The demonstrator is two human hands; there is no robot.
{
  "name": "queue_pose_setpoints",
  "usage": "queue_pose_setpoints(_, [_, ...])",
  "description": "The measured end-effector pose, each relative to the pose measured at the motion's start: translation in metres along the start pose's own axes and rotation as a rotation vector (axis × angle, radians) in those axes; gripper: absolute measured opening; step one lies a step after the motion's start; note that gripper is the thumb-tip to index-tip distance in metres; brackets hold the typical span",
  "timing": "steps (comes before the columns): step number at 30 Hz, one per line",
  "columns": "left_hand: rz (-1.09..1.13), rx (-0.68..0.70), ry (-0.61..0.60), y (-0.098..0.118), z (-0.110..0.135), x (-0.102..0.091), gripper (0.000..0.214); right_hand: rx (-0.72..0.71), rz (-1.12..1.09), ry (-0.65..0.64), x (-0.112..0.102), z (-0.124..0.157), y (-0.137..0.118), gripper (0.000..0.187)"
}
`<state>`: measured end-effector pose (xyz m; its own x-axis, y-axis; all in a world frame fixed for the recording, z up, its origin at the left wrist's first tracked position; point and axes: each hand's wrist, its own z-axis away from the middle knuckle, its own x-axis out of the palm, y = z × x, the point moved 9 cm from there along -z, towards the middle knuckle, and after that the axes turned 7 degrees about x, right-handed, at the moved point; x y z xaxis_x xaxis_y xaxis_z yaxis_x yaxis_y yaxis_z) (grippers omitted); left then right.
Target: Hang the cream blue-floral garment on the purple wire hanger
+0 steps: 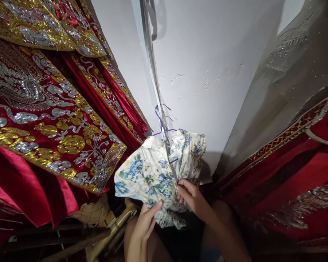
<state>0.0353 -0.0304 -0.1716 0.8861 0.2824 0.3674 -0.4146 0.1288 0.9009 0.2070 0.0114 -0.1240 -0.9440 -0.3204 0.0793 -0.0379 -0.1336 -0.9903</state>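
Note:
A white garment with a blue and green flower print point(153, 171) hangs bunched on a purple wire hanger point(161, 125). The hanger sits against a thin metal rod point(153, 58) that runs down a white wall point(202, 72). My left hand point(146, 222) holds the lower edge of the floral cloth, fingers curled into it. My right hand point(190, 198) pinches the cloth close to where the rod meets it, fingertips pressed together on the fabric.
Red garments thick with gold and silver embroidery point(43, 109) hang at the left. A dark red embroidered garment under clear plastic point(295, 153) hangs at the right. A woven basket and wooden frame point(104, 218) stand low at the left of my hands.

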Motion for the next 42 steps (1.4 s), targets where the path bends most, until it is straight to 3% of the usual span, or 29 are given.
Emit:
queue_pose_setpoints(3, [0.092,0.002,0.016,0.0,0.002,0.006,0.081,-0.008,0.102,0.047,0.007,-0.006,0.002,0.043])
queue_pose_setpoints(8, [0.08,-0.105,0.151,-0.005,0.004,0.009,0.076,0.009,-0.025,0.176,-0.001,-0.007,0.032,0.042])
queue_pose_setpoints(11, [0.025,-0.118,0.147,-0.008,0.004,0.011,0.069,0.025,-0.059,0.249,-0.008,-0.004,0.06,0.038])
queue_pose_setpoints(16, [0.093,-0.104,0.12,-0.013,0.001,0.017,0.067,0.162,-0.016,0.103,0.008,-0.004,0.098,0.034])
queue_pose_setpoints(19, [0.125,-0.101,0.115,-0.012,0.002,0.02,0.066,0.163,-0.047,0.02,0.018,-0.005,0.097,0.035])
queue_pose_setpoints(24, [0.113,-0.099,0.111,-0.014,0.001,0.019,0.057,0.123,-0.149,0.083,0.019,-0.006,0.085,0.027])
queue_pose_setpoints(27, [0.015,0.035,0.229,-0.013,-0.01,-0.005,0.047,0.152,-0.178,0.118,0.015,-0.003,0.082,0.032])
queue_pose_setpoints(30, [-0.219,0.34,0.502,-0.005,-0.007,-0.042,0.049,0.221,-0.152,0.119,0.009,0.001,0.084,0.036])
queue_pose_setpoints(32, [-0.433,0.523,0.547,-0.007,0.002,-0.046,0.053,0.259,-0.125,0.088,0.009,0.003,0.085,0.037])
queue_pose_setpoints(35, [-0.631,0.625,0.322,-0.034,0.008,-0.017,0.052,0.276,-0.105,0.008,0.016,0.002,0.088,0.038])
queue_pose_setpoints(39, [-0.606,0.492,-0.031,-0.073,0.005,0.022,0.013,0.253,-0.064,-0.064,0.026,-0.001,0.088,0.038])
queue_pose_setpoints(42, [-0.636,0.471,-0.159,-0.073,-0.003,0.034,0.024,0.232,-0.029,-0.068,0.02,-0.007,0.074,0.037])
